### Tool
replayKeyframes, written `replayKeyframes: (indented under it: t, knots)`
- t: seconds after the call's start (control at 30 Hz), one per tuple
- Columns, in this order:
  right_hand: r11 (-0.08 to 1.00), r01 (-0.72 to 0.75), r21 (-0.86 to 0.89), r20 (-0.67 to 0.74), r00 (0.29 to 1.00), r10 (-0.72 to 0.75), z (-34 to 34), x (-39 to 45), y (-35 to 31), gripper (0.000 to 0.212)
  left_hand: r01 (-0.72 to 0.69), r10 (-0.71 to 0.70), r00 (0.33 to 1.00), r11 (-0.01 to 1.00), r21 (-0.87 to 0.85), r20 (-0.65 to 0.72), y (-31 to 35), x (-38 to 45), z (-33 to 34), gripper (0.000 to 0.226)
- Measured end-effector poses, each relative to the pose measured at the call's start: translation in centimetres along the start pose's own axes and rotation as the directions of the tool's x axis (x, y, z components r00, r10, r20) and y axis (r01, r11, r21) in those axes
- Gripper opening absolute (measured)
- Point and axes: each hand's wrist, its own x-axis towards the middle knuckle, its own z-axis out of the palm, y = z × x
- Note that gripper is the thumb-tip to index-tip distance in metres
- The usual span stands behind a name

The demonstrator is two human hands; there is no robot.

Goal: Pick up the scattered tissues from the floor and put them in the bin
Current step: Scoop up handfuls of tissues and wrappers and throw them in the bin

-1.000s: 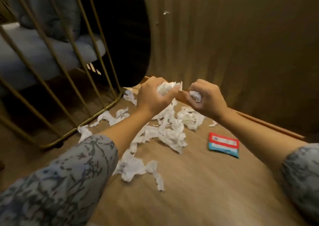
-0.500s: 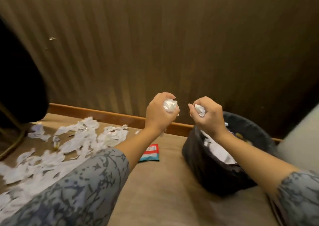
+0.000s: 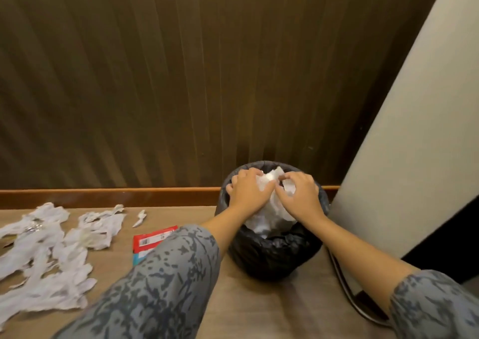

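- Nearby, scattered tissues (image 3: 49,250) lie on the floor (image 3: 272,310) at left, beside a red packet (image 3: 151,240);
- farther, the left hand (image 3: 250,189) and right hand (image 3: 300,194) each grip crumpled tissue (image 3: 269,180) over the bin (image 3: 269,255);
- more white tissue fills the bin, near the wall (image 3: 181,79).

Bin (image 3: 272,255): round, lined with a black bag, upright on the floor against the wall; white crumpled tissues (image 3: 269,214) fill its mouth; torn white scattered tissues (image 3: 51,255) lie flat on the floor, well left.
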Motion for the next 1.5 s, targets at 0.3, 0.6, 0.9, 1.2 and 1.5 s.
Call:
replayKeyframes:
  t: [0.3, 0.6, 0.9, 1.2, 1.5]
  knots:
    - [0.953, 0.126, 0.275, -0.125, 0.988, -0.094, 3.6, 1.8, -8.0, 0.025, -0.078, 0.075, 0.996, 0.994, 0.07, 0.051, -6.0, -1.6, -6.6, 0.028]
    - [0.819, 0.435, 0.374, 0.291, 0.783, -0.549, 17.3, -2.5, -24.1, 0.019, 0.077, -0.075, 0.997, 0.934, 0.35, -0.018, -20.6, -9.7, -23.8, 0.013]
    - [0.726, 0.617, 0.304, 0.73, 0.34, -0.593, 34.3, -14.7, -36.6, 0.02, 0.372, -0.326, 0.919, 0.904, 0.212, -0.222, -39.3, -26.0, -34.7, 0.008]
    - [0.982, -0.085, -0.17, 0.702, 0.689, 0.181, 45.8, -35.8, -35.1, 0.06, 0.709, -0.664, 0.596, 0.699, -0.092, -0.452, -55.0, -44.2, -29.9, 0.021]
    - [0.984, -0.05, -0.172, 0.607, 0.782, 0.146, 49.6, -43.5, -36.2, 0.098, 0.911, -0.645, -0.091, 0.254, -0.325, -0.759, -61.3, -56.4, -28.8, 0.073]
